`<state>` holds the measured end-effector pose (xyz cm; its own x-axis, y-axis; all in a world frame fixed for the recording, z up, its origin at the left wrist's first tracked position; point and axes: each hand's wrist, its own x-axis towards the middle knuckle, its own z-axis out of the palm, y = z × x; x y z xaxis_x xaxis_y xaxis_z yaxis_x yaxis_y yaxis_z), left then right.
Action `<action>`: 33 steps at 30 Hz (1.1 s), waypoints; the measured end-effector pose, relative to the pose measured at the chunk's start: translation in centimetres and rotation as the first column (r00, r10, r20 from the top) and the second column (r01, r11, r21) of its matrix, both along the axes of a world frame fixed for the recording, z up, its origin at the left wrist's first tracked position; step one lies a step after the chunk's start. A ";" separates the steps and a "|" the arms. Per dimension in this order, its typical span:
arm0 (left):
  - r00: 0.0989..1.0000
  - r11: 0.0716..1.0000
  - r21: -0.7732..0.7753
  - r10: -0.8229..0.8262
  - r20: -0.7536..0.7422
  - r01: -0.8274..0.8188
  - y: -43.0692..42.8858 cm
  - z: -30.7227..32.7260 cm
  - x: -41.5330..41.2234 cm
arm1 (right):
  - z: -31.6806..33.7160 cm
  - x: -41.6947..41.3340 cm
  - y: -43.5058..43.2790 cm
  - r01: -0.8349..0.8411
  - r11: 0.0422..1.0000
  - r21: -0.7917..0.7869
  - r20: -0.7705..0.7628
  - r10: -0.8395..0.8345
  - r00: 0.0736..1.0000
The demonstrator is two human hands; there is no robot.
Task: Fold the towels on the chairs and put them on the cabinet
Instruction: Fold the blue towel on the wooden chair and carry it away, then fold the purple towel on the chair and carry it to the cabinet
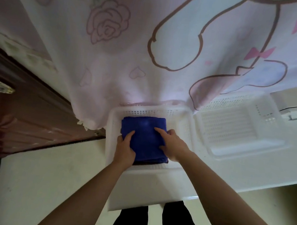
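A folded towel (144, 136) is clasped at both sides by left hand (126, 149) and right hand (172, 146). It is judged soft and light; support beneath the grip is advised.

One cam only: head-worn, wide-angle, edges visibly bowed. Faces fwd and steeply down, approx. over the person's own chest. Both forearms enter from the bottom edge and converge just below centre, where the left hand (125, 151) and right hand (172, 146) hold a blue towel (143, 135), so working area sits at arm's reach, close to lens. White basket (112, 126) and cabinet (238, 181) top seen from above, running centre to right edge. Pink curtain (132, 55) fills upper half, near and looming w/ distortion. Dark door (23, 116) slants across left side. Pale floor (44, 174) lower left; dark trousers (149, 223) at bottom centre, almost straight below cam.
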<state>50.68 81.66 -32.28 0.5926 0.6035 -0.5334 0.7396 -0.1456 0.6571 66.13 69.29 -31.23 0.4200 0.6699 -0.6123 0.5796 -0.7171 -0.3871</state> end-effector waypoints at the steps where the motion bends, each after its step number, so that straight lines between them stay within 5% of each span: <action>1: 1.000 1.000 -0.020 -0.022 -0.018 0.022 -0.1 0.5 0.0 | 0.5 0.3 -0.2 -0.028 0.999 -0.024 0.034 0.029 0.999; 4: 0.959 0.968 0.035 -0.241 -0.146 0.249 0.7 2.0 0.0 | 2.3 0.8 -0.6 -0.124 0.992 -0.022 0.107 0.125 0.986; 8: 0.723 0.729 0.139 -0.599 -0.345 0.670 3.6 3.0 0.6 | 3.4 0.6 1.0 -0.393 0.914 -0.099 0.192 0.405 0.894; 12: 0.640 0.702 0.012 -0.641 -0.423 0.712 3.9 1.9 0.7 | 0.5 -0.2 1.4 -0.428 0.860 -0.279 0.252 0.495 0.831; 16: 0.711 0.768 0.009 -0.588 -0.385 0.640 2.4 0.7 0.5 | -0.8 0.0 0.6 -0.415 0.870 -0.267 0.272 0.481 0.834; 20: 0.684 0.761 -0.035 -0.601 -0.414 0.648 3.1 1.9 0.8 | 0.4 0.4 0.1 -0.409 0.878 -0.248 0.228 0.463 0.856; 23: 0.708 0.749 0.075 -0.582 -0.401 0.658 3.7 4.9 1.5 | 3.1 1.0 -0.4 -0.331 0.935 -0.129 0.245 0.354 0.903; 26: 0.780 0.625 0.481 -0.571 -0.256 0.615 4.3 8.9 3.1 | 6.7 2.1 -1.1 -0.186 0.979 0.083 0.438 0.131 0.889; 29: 0.758 0.431 0.812 -0.652 -0.022 0.394 4.9 13.0 4.9 | 10.1 2.7 -2.2 -0.043 0.939 0.340 0.631 -0.194 0.751; 33: 0.676 0.312 0.931 -0.728 0.109 0.187 3.5 17.4 9.1 | 14.6 2.4 -6.5 0.155 0.844 0.514 0.670 -0.507 0.542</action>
